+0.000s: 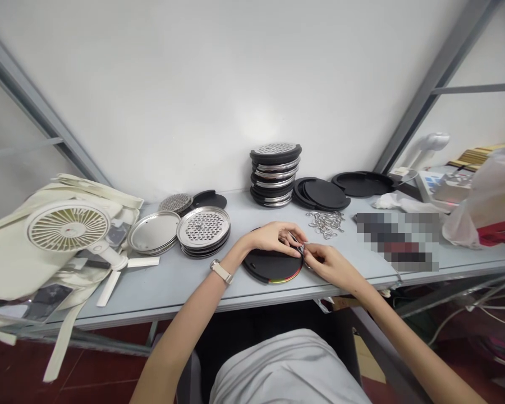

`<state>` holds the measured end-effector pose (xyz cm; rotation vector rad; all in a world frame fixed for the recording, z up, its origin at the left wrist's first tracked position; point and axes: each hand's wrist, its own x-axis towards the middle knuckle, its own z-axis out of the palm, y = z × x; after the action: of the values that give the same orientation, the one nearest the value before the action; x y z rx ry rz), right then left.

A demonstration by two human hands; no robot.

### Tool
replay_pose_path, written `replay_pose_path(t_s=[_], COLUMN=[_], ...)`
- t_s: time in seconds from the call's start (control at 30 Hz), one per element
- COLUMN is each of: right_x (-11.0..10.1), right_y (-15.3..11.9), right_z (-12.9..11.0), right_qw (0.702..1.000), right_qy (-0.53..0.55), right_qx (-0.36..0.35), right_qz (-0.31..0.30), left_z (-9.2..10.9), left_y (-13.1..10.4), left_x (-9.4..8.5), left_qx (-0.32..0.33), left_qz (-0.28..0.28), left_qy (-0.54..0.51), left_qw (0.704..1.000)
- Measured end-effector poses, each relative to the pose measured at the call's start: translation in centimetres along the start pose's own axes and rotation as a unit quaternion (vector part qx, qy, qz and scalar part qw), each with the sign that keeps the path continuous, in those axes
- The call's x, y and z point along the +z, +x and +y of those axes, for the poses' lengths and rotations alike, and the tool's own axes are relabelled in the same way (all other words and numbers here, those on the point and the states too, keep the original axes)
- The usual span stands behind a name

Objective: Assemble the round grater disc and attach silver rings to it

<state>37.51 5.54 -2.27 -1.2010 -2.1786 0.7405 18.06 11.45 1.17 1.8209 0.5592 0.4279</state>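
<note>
A round black disc [263, 268] with a shiny, partly coloured rim lies near the table's front edge. My left hand [278, 238] reaches across its top, fingers curled and thumb bent toward the right side of the rim. At that same spot my right hand [326, 264] pinches with thumb and forefinger; the tips of both hands meet there. Whatever small thing they grip is mostly covered by the fingers. Just beyond the right hand lies a heap of thin metal wire pieces or chains [326, 223].
Behind the hands rises a stack of black and silver grater discs [275, 175], with black round trays [364, 184] to its right. Leftward are perforated metal grater plates [204, 227], plain metal discs [152, 233], a white fan [69, 225] and a cream bag [8, 252]. A plastic bag [488, 196] sits far right.
</note>
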Motion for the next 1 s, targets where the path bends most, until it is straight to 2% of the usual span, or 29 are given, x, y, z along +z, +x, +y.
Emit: replay_pose_path(t_s=[0.4,0.67,1.0], right_x=[0.16,-0.11,0.13], right_y=[-0.05,-0.11,0.37], right_z=[0.45,0.33,-0.18], right_qw=[1.0,0.999,1.0], right_qy=[0.01,0.036,0.009], right_qx=[0.005,0.015,0.013], right_qz=[-0.002,0.006,0.014], left_z=[-0.59,0.13,-0.36], left_y=[0.22,0.02,0.35], left_x=[-0.02,0.14,0.27], left_qx=[0.008,-0.015,0.029], left_qz=[0.005,0.003,0.012], left_qy=[-0.021,-0.037,-0.015], left_qw=[1.0,0.999,0.999])
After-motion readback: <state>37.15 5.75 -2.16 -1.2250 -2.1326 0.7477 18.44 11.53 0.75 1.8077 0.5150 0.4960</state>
